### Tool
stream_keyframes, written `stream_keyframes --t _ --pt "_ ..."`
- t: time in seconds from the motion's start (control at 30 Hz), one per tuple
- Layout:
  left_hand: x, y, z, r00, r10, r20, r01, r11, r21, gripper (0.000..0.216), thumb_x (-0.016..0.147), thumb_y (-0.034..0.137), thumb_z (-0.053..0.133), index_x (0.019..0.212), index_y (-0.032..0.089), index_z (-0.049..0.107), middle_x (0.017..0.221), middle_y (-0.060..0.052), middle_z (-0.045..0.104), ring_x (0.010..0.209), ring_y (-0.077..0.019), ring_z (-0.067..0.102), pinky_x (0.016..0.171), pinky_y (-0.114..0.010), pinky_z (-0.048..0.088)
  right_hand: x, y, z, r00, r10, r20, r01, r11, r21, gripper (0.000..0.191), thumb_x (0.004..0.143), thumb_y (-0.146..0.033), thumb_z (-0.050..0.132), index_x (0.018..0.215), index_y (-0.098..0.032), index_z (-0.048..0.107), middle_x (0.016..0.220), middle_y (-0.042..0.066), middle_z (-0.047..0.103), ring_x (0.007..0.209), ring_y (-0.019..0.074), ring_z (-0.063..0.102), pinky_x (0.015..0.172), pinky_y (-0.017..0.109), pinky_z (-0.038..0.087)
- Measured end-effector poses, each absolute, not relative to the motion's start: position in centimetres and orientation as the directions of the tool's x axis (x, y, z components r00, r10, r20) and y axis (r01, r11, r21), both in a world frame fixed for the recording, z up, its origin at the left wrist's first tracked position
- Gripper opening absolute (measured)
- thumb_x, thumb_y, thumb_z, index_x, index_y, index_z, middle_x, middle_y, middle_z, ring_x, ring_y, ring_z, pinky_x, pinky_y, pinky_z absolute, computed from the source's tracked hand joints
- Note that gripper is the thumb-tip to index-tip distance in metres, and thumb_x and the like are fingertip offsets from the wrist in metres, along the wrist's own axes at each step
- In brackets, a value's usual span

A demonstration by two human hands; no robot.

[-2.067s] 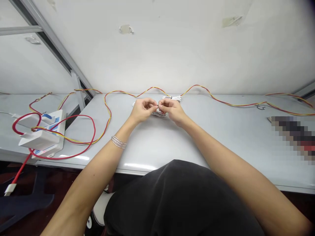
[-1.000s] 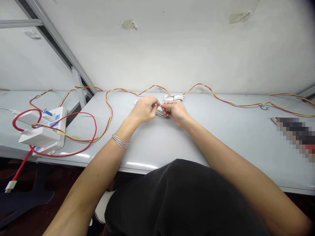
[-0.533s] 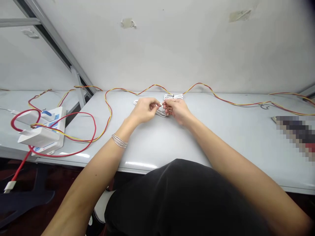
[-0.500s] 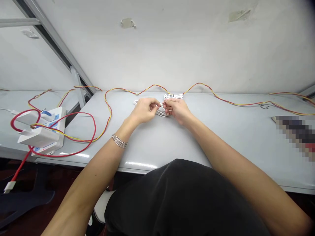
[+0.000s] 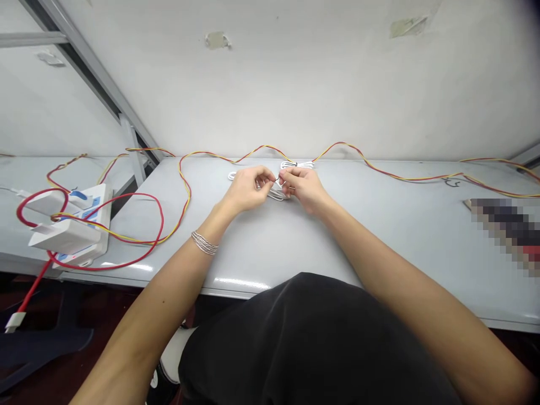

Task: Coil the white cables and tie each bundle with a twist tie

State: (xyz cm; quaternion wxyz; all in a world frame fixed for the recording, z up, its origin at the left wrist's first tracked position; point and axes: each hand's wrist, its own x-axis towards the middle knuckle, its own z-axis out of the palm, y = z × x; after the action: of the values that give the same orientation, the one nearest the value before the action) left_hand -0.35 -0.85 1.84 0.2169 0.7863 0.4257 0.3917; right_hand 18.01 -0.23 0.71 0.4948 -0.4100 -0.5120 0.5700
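Between my two hands runs a short, thin black tie (image 5: 277, 179) that looks like a twist tie. My left hand (image 5: 248, 188) pinches one end with thumb and fingertips. At the other end, the fingertips of my right hand (image 5: 304, 187) are pinched together. Just beneath them a coiled white cable (image 5: 277, 194) lies on the table, partly covered by my fingers; whether the tie goes round it I cannot tell. Right behind my hands is a second white cable bundle (image 5: 297, 165), bound with a dark tie.
Red and yellow twisted wires (image 5: 265, 147) run along the table's back edge by a white panel (image 5: 295, 84). On the left stands a white power strip (image 5: 99, 225) with adapters and a looping red cable (image 5: 161, 219). Dark ties (image 5: 452, 183) and a pixelated object (image 5: 506, 225) lie right.
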Motion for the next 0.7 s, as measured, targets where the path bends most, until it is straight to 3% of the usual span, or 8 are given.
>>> stream_keyframes --t 0.2,0.37,0.7 --pt "-0.03 -0.94 1.8 0.291 0.868 0.402 0.474 -0.495 0.728 0.013 0.086 0.025 0.066 0.085 0.015 0.074 0.084 -0.007 0.077 0.07 -0.0146 0.064 0.069 -0.029 0.05 17.78 -0.3 0.43 -0.198 0.967 0.159 -0.072 0.147 -0.987 0.043 0.071 -0.055 0.09 0.073 -0.019 0.067 0.062 -0.002 0.059 0.053 0.0084 0.048 0.052 0.024 0.041" --pt "-0.03 -0.72 1.56 0.287 0.881 0.376 0.455 -0.471 0.756 0.013 0.086 0.023 0.067 0.085 0.013 0.075 0.081 -0.006 0.077 0.069 -0.0144 0.064 0.067 -0.028 0.048 17.64 -0.23 0.29 -0.175 0.964 0.199 -0.025 0.197 -0.98 0.042 0.073 -0.055 0.088 0.073 -0.019 0.067 0.06 -0.001 0.059 0.052 0.0098 0.049 0.051 0.025 0.041" --pt "-0.07 -0.75 1.35 0.315 0.828 0.464 0.51 -0.56 0.653 0.015 0.088 0.022 0.063 0.085 0.014 0.075 0.078 -0.005 0.077 0.068 -0.0152 0.065 0.068 -0.028 0.049 17.37 -0.12 0.02 -0.149 0.951 0.272 0.037 0.28 -0.959 0.038 0.079 -0.051 0.082 0.073 -0.018 0.064 0.063 -0.001 0.06 0.053 0.0095 0.05 0.051 0.025 0.042"
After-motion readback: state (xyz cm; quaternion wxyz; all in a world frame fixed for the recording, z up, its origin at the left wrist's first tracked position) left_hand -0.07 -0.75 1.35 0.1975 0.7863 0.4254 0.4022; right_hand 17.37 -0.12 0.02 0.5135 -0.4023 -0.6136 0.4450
